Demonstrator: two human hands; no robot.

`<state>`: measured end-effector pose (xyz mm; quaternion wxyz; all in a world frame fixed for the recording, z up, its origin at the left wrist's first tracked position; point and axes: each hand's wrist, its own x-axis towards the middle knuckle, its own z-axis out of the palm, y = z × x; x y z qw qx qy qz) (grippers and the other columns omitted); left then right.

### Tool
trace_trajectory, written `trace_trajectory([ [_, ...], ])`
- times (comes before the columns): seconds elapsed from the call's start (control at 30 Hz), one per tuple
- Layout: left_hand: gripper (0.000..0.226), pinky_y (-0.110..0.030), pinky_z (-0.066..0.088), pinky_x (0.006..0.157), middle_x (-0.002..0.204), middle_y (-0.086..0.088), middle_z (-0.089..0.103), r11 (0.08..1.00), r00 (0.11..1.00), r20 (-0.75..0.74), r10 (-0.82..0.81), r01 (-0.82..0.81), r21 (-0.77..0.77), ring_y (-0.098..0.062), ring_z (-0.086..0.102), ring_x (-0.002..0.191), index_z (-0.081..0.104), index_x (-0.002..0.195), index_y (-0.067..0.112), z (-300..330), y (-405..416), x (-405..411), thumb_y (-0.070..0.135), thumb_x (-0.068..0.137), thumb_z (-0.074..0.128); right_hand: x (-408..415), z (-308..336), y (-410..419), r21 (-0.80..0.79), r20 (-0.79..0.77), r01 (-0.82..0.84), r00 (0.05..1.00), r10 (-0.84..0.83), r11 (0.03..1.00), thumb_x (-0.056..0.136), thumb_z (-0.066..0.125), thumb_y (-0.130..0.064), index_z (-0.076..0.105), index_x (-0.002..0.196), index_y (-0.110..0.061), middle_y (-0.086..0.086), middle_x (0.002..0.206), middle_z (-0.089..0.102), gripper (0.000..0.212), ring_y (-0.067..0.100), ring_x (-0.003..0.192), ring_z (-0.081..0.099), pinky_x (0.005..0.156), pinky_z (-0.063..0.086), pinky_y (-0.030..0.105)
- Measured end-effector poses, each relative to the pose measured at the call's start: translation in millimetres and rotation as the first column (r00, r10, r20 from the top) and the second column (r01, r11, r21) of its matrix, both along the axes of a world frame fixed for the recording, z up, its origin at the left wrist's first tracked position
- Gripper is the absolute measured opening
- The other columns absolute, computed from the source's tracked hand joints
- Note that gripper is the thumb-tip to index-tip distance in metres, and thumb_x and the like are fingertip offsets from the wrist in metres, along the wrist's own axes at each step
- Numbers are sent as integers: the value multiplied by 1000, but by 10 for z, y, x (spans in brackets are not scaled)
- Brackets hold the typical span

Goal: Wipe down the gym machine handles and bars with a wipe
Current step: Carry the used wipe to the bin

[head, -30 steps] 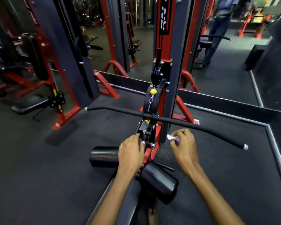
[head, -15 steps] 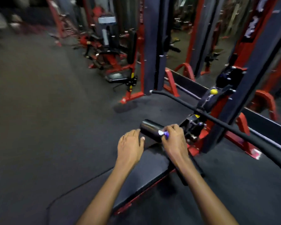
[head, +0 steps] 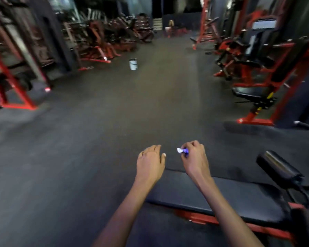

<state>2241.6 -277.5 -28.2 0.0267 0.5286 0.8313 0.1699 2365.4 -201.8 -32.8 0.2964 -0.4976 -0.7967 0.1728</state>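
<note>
Dark rubber gym floor point(head: 100, 122) stretches away between rows of red-framed machines, blurred in the wide head view; a small white bucket point(head: 133, 64) stands alone on the open floor far ahead, well apart from the person. Both bare arms reach forward over the near edge of a black padded bench point(head: 221, 196) on a red frame; neither hand touches any equipment. The left hand point(head: 151, 162) hangs palm down with fingers relaxed and loosely spread, holding nothing; it looks free to steady or grip the next part. The right hand point(head: 194, 157) has its fingers curled around a crumpled white-and-purple wipe point(head: 182, 151), a tuft of which pokes out toward the left hand; bunching it small like this would keep it ready for rubbing along a narrow bar. A black roller pad point(head: 278, 168) sits just right of the bench, and the tip of a black bar point(head: 305, 126) enters at the right edge, beyond the right hand's reach; with the view turned to open floor, the person appears to be between surfaces rather than wiping.
</note>
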Motion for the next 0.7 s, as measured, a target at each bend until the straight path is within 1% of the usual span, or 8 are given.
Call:
trace_trajectory([
  [0.13,45,-30,28,109,145,2,47,995,995,-5,98,-98,16,-17,42,133,41,144,18,25,-285,-747,34,102,38,-808,34,-153,9,11,-100,995,100,995,86,56,-10,66,96,-12,6,105,54,13,25,102,46,78,44,34],
  [0.23,45,-30,29,109,144,3,48,990,990,-14,139,-139,13,-17,43,133,41,144,18,81,-415,-1302,34,102,38,-1383,54,-199,36,-22,-147,989,148,988,85,57,-7,66,95,-11,7,103,55,14,26,100,47,80,44,34],
  [0.4,45,-31,30,109,145,1,48,983,981,-48,186,-185,11,-18,44,132,42,144,18,184,-566,-2483,34,102,39,-2522,116,-241,-13,-83,-149,986,148,989,86,54,-4,67,92,-10,8,102,55,15,27,100,47,80,46,37],
  [0.5,45,-31,30,109,144,2,48,981,979,-58,195,-195,-1,-18,43,132,41,144,19,191,-523,-3075,35,102,37,-3100,148,-175,-17,-85,-143,986,141,990,87,53,-4,66,91,-11,6,102,54,15,25,100,46,78,46,36],
  [0.7,44,-32,31,107,143,0,49,976,976,-15,218,-218,-9,-20,45,131,42,143,19,111,-155,-4016,35,102,37,-4078,77,198,-36,-30,-170,985,169,985,87,52,-6,66,91,-12,3,100,53,16,23,100,46,76,47,36],
])
